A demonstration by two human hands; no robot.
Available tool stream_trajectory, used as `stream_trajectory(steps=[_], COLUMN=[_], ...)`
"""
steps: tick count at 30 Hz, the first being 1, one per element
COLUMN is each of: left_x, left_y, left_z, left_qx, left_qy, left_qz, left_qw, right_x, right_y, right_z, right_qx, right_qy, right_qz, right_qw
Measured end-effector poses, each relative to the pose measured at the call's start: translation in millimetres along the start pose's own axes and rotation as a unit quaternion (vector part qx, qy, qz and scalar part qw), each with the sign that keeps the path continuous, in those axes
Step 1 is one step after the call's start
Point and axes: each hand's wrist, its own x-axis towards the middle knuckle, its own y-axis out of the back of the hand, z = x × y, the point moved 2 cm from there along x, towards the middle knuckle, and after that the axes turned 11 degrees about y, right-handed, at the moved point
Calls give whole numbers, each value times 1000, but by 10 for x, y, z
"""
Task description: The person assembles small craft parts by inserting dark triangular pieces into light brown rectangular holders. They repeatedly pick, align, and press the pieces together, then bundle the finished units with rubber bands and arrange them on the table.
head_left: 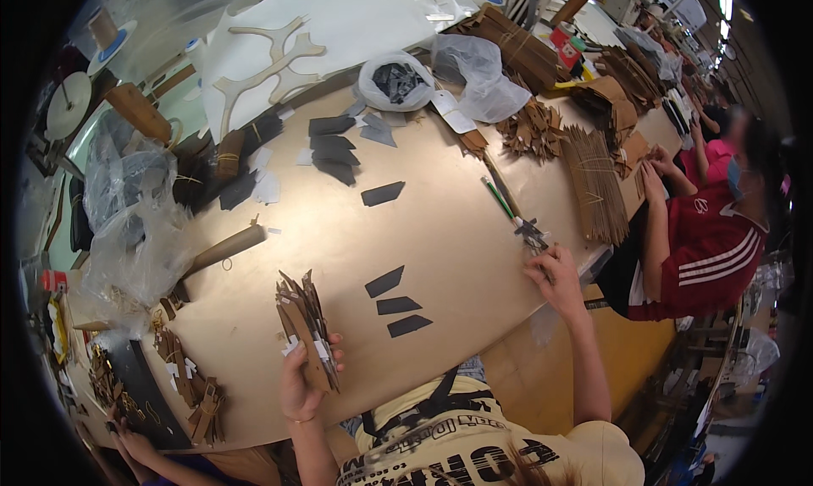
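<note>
My left hand (303, 376) is closed round a bundle of narrow brown leather strips (298, 310), held upright near the table's front edge. White slips stick out among the strips. Farther right, the fingers of my right hand (555, 276) are drawn together in a pinch beside a small cluster of dark and silver items (532, 234). Whatever those fingers hold, if anything, is too small to tell. Between my hands lie three dark slanted pieces (398, 305) in a column. A similar dark piece (384, 194) lies farther back, and stacked dark pieces (333, 150) lie beyond it.
A green pen (500, 196) points away from the cluster. A bag of dark scraps (396, 81) stands at the back. Banded brown strips (594, 181) lie at right, near a co-worker in red (716, 249). Plastic bags (135, 240) crowd the left; another person's hands (131, 444) are lower left.
</note>
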Motion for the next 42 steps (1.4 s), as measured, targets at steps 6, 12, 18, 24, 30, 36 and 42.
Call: stream_trajectory(steps=[6, 12, 18, 24, 30, 36, 42], left_x=[-4, -63, -218, -516, -719, -758, -598], left_y=[-30, -88, -204, -116, 112, 126, -16], left_z=[0, -24, 109, 173, 186, 250, 247], left_qx=[1, -13, 13, 7, 7, 13, 63], left_qy=[-4, 9, -13, -128, -172, -167, -148], left_qz=[-23, 3, 0, 23, 108, -20, -39], left_qw=[1000, 1000, 1000, 992, 979, 986, 986], right_x=[131, 292, 1150, 1602, 1634, 1606, 1148], right_y=[3, 58, -509, -1007, -1247, -1565, -1625], right_z=[-270, -835, -1660, -2758, -2999, -2996, -3096], right_qx=[-72, 356, 582, 717, 785, 791, 707], right_qy=[80, -118, -29, 107, -56, 43, 84], right_qz=[7, 59, -10, -186, -331, -329, -395], right_qw=[994, 925, 813, 663, 521, 514, 581])
